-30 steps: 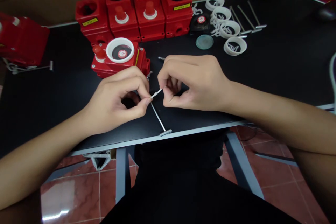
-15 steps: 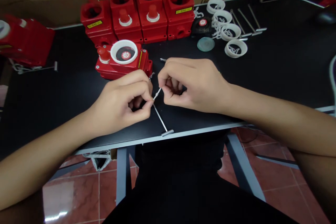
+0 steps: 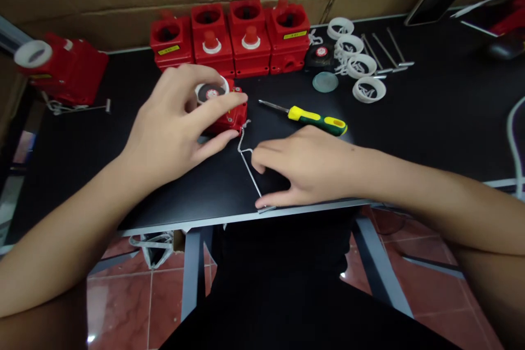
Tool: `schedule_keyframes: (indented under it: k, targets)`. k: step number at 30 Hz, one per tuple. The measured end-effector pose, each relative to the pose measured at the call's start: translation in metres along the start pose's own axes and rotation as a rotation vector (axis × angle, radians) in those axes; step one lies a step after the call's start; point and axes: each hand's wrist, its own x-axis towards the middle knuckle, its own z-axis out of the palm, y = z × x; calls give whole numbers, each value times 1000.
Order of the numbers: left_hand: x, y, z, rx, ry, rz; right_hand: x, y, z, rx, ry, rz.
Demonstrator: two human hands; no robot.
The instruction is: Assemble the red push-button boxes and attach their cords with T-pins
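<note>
Crosspiece [image 3: 268, 210] first, lying by the near edge of the surface [image 3: 430, 126] at the lower centre of the frame, with the thumb of the right hand [image 3: 262, 175] upon it. That hand is wide, thumb and forefinger well apart, the forefinger bent at a loose tail of cord; the other fingers are tucked under, and I cannot tell whether they hold anything. From the crosspiece the thin rod [image 3: 251, 176] slants up and left, its long axis running from lower right to upper left, its cord end pointing toward the red box [image 3: 235, 117] at the centre. The white cord [image 3: 240, 143] joins the rod to the box's near right corner; so the joining looks made, though I cannot tell whether its knot is tight. The left hand [image 3: 219, 120] spans the box with fingers spread; whether they press on it is unclear. The box lies with its white ring [image 3: 225, 86] and black disc [image 3: 205, 93] facing up, its long axis seemingly across the frame. To its right rests a screwdriver [image 3: 318, 121], tip leftward. Farther back, four loose rings [image 3: 369, 99] and three rods [image 3: 396, 45] lie at upper right. Four more red boxes [image 3: 252, 60] at upper centre have uncovered round openings, so they seem less complete than the corded, ringed box [image 3: 84, 76] at upper left.
</note>
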Motion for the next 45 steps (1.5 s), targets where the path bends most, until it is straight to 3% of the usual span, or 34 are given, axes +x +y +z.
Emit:
schedule_keyframes:
  k: [3, 10, 14, 20, 25, 31, 35, 45]
  targets:
    - [1, -4, 5, 45, -95, -36, 1, -17, -11, -105, -226, 149]
    - [1, -6, -11, 76, -127, -154, -5, -16, -36, -136, -363, 383]
    - [-2, -25, -27, 41, -203, -164, 1, -14, -36, -164, -307, 375]
    - [-25, -79, -64, 18, -333, -131, 32, -21, -28, -255, -200, 313]
    - [-51, -130, -83, 20, -396, -265, 68, -31, -25, -260, -132, 238]
    - [-58, -168, -72, 5, -323, -464, 114, -39, -20, -202, -28, 200]
    - [-59, -176, -60, -1, -242, -554, 144, -35, -16, -155, 56, 203]
    - [-61, -188, -38, 68, -117, -593, 194, -39, -11, -5, 273, 275]
